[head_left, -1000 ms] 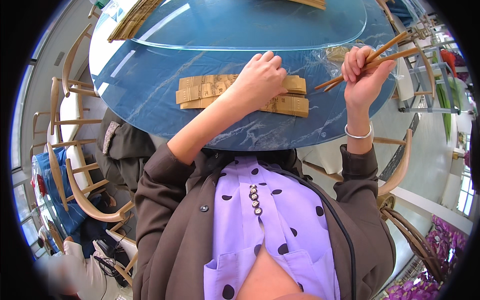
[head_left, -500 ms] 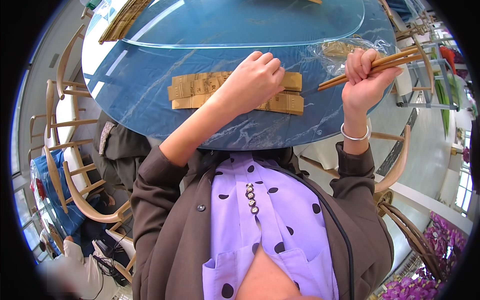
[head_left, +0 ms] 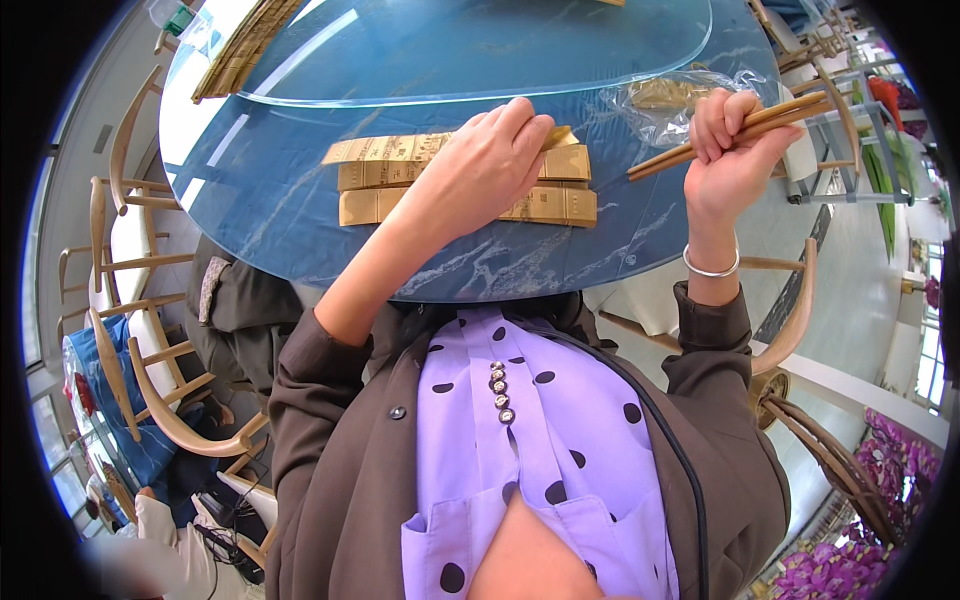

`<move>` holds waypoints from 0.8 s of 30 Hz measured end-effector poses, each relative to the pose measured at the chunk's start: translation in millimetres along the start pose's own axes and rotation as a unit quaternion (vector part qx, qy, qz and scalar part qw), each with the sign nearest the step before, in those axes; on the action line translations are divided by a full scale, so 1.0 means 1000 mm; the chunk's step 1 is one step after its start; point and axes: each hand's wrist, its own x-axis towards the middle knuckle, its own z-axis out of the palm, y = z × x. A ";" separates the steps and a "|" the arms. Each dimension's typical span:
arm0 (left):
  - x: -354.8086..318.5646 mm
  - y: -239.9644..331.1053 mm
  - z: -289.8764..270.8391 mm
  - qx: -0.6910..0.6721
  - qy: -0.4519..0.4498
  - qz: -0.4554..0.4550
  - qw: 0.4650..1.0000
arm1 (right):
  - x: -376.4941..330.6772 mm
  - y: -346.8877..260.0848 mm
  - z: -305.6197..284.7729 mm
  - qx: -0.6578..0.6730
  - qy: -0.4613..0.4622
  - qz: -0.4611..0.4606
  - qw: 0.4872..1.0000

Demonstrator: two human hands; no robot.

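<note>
My left hand (head_left: pixel 485 165) lies palm down on a few long golden paper sleeves (head_left: pixel 560 205) that sit side by side on the blue marbled round table (head_left: pixel 300 215); its fingertips touch the upper sleeve. My right hand (head_left: pixel 730 150), with a silver bangle at the wrist, is closed around a pair of brown wooden chopsticks (head_left: pixel 665 160) held above the table's right edge, tips pointing left and down. Just behind that hand lies a crumpled clear plastic bag (head_left: pixel 680 100).
A round glass turntable (head_left: pixel 480 45) covers the table's middle. A stack of golden sleeves (head_left: pixel 240 50) lies at the far left rim. Wooden chairs (head_left: pixel 150 290) stand to the left and right (head_left: pixel 800 310); a dark jacket (head_left: pixel 240 310) hangs on one.
The right hand has tilted the chopsticks so their tips point lower and leftward. The left hand stays pressed on the golden sleeves.
</note>
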 end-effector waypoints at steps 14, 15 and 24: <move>-0.020 0.005 -0.032 -0.008 0.053 0.048 0.997 | -0.038 -0.020 0.042 -0.130 -0.241 0.297 0.915; -0.022 0.002 -0.029 0.009 0.048 0.063 0.997 | -0.040 -0.018 0.042 -0.122 -0.247 0.308 0.911; -0.073 0.056 -0.013 -0.489 0.144 -0.329 0.795 | -0.074 -0.024 0.059 -0.033 -0.209 0.315 0.925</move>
